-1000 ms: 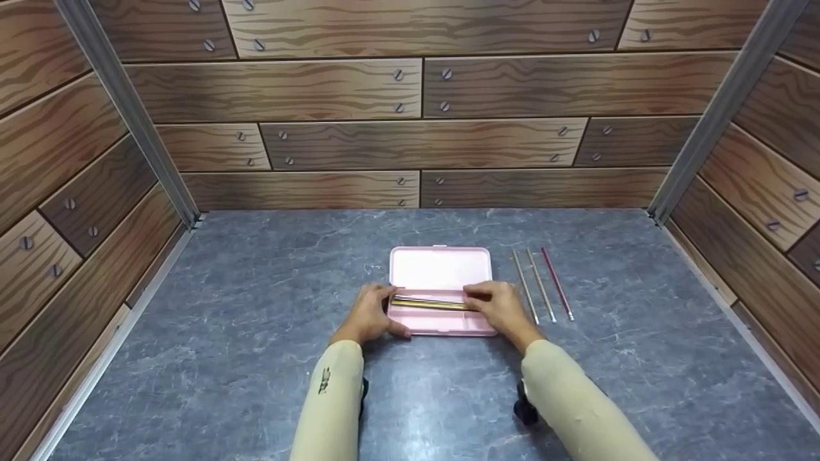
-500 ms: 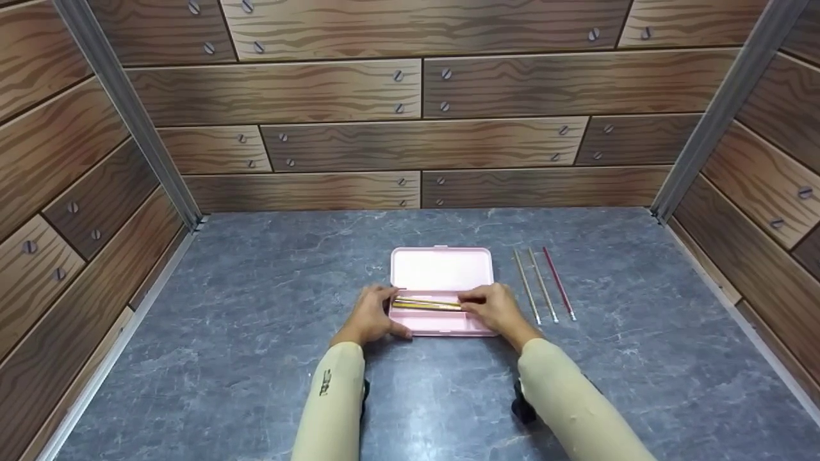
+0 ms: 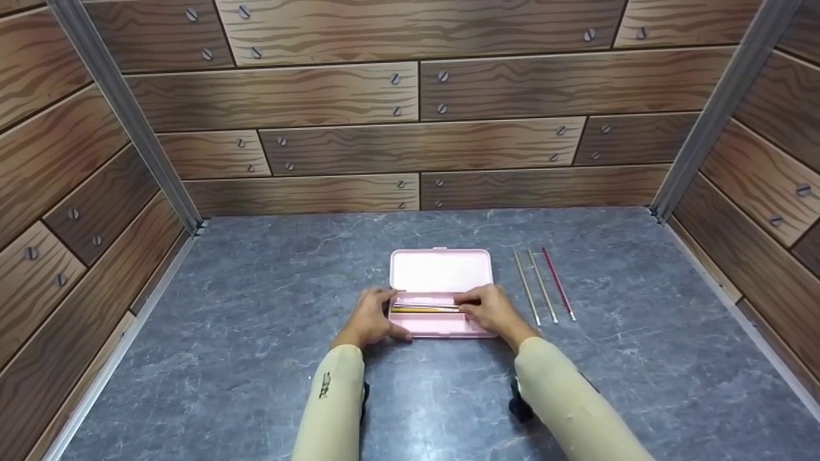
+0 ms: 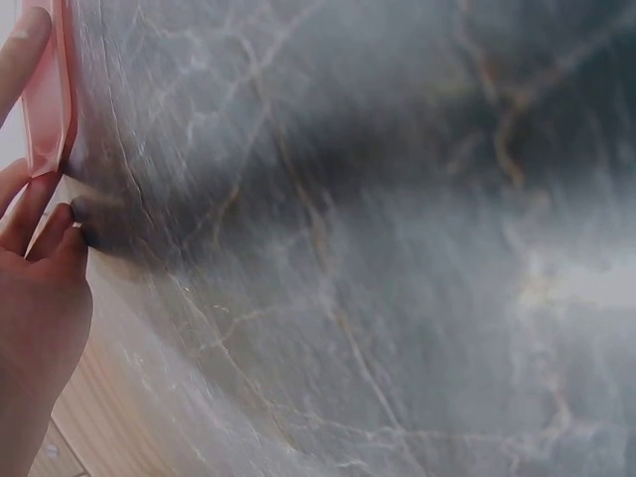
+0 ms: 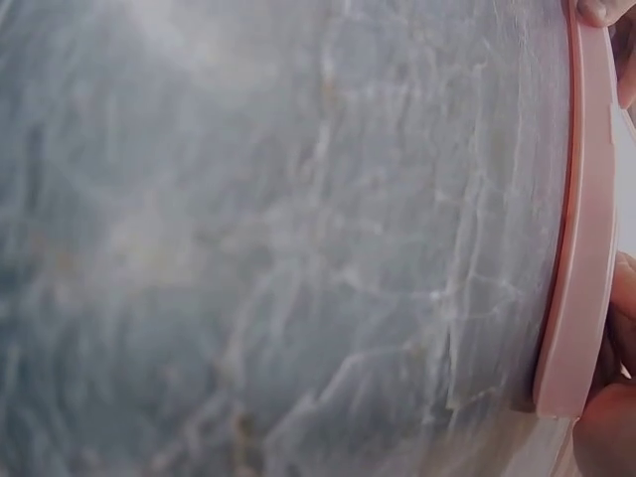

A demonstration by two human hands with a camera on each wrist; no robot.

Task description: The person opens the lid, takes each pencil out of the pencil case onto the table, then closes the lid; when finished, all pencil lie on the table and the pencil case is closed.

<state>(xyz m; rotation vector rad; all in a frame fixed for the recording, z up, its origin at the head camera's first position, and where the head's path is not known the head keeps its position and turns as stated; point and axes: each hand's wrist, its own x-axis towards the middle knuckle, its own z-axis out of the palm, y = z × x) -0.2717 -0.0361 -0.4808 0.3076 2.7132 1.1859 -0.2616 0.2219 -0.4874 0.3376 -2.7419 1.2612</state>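
A pink pencil case (image 3: 441, 271) lies open, its lid folded back on the far side. My left hand (image 3: 370, 318) grips its left end, thumb at the front corner and fingers along the side; the left wrist view shows the same hand (image 4: 45, 308) around the case's end (image 4: 48, 114). Several pencils (image 3: 423, 310), one yellow, lie lengthwise in the rear compartment. Over the right part of the case, my right hand (image 3: 494, 310) pinches the pencils' right ends between thumb and fingers. The right wrist view has the case's front wall (image 5: 584, 229) with the right hand (image 5: 611, 427) beside it.
Right of the case, two light-coloured pencils (image 3: 543, 285) and a red pencil (image 3: 558, 283) lie side by side on the grey marbled table (image 3: 269, 282). Wood-patterned walls (image 3: 359, 147) enclose the table at the back and sides.
The right hand has shifted slightly left along the case, and the pencils in the compartment now lie straighter and closer to its front divider. The left hand has kept its place.
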